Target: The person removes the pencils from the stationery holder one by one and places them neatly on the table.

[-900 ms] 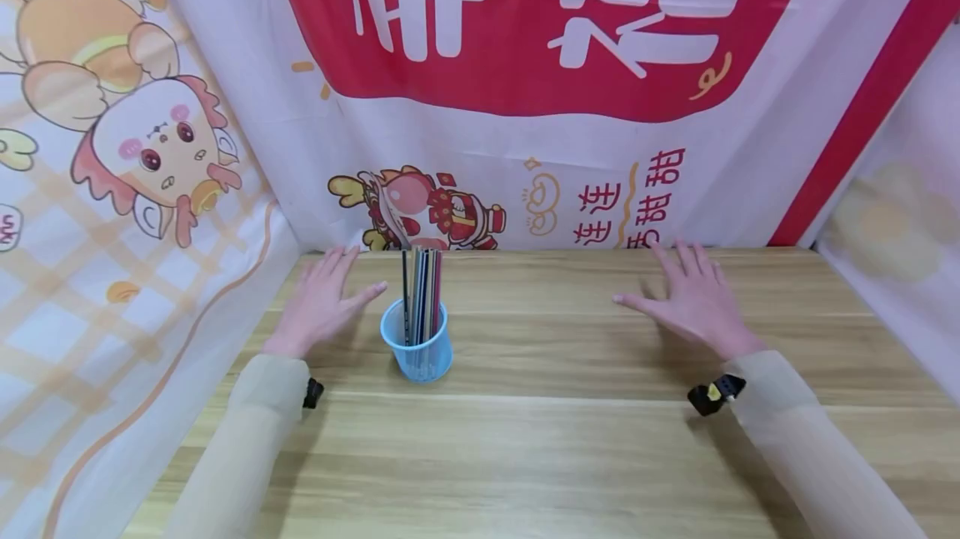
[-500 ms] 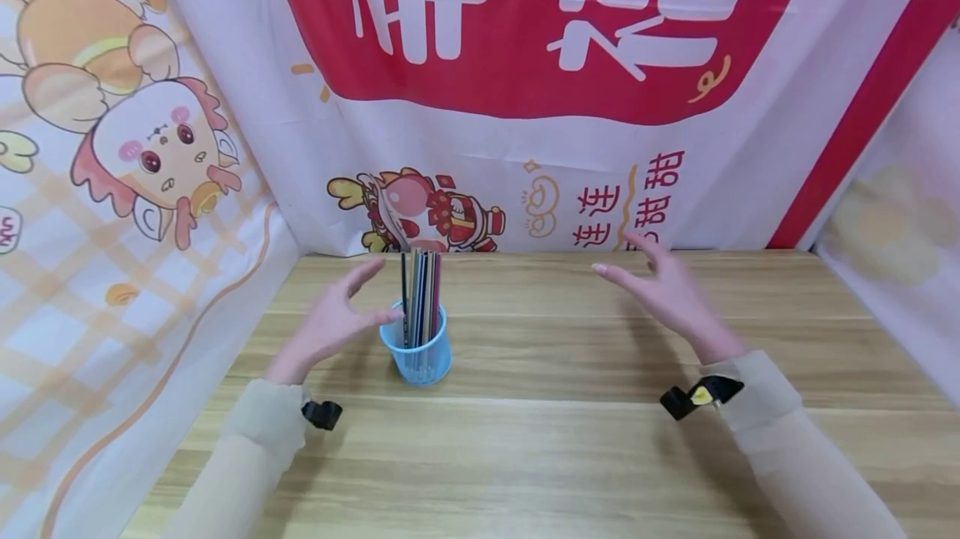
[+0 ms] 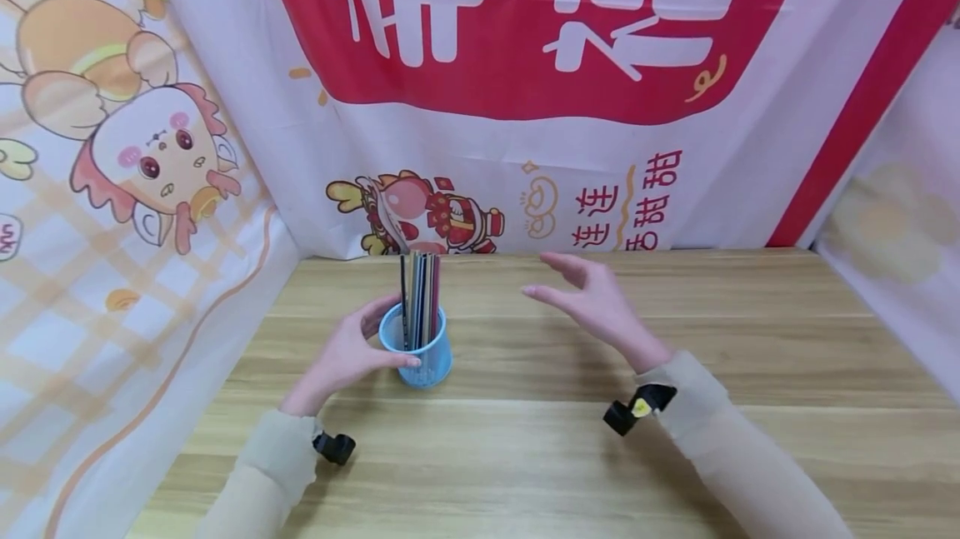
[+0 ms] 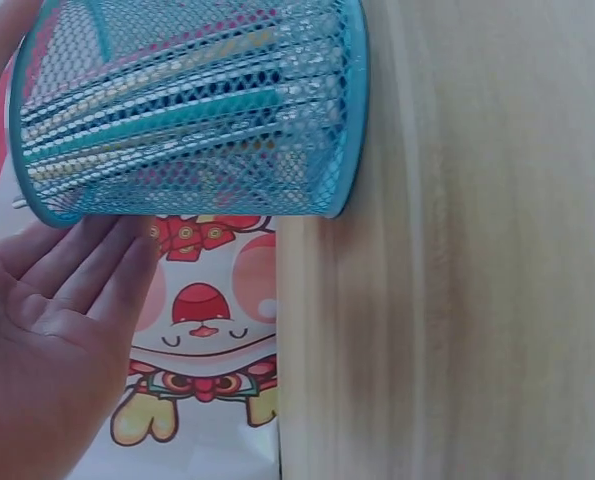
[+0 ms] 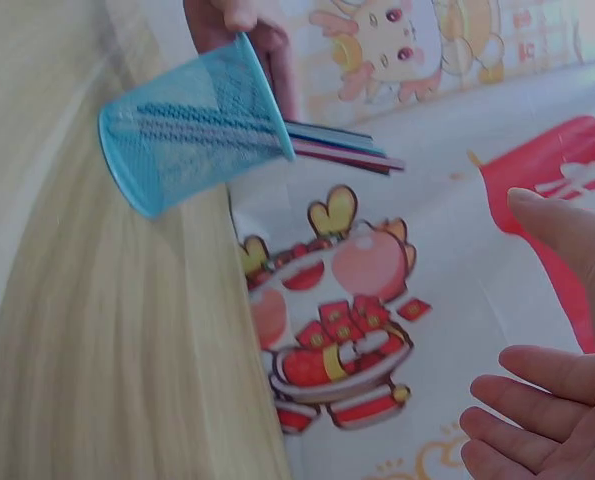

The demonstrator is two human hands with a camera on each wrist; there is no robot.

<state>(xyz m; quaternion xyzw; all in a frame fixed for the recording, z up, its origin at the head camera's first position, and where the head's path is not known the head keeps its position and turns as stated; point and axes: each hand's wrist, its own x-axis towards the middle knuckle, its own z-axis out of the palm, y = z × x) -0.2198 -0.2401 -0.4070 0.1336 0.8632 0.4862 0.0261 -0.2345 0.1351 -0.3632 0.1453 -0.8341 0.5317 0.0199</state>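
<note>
A light-blue mesh pen cup (image 3: 433, 368) stands upright on the wooden table, left of the middle. Several thin pencil-like sticks (image 3: 422, 293) in dark, tan and reddish colours rise out of it. My left hand (image 3: 351, 353) is at the cup's left side, thumb across its front and fingers reaching behind it near the rim. In the left wrist view those fingers (image 4: 107, 265) look fairly straight, close beside the mesh. My right hand (image 3: 592, 301) hovers to the right of the cup, apart from it, thumb and fingers spread and holding nothing.
A white cloth with red print (image 3: 510, 39) hangs along the table's back edge. Another printed cloth (image 3: 142, 272) borders the left side, and a pale one (image 3: 900, 214) the right. The wooden table (image 3: 495, 464) extends towards the front. Each wrist wears a small black camera.
My left hand has moved from the back left towards the front and right, around the pen cup. My right hand has come leftward towards it. The cup stays in place.
</note>
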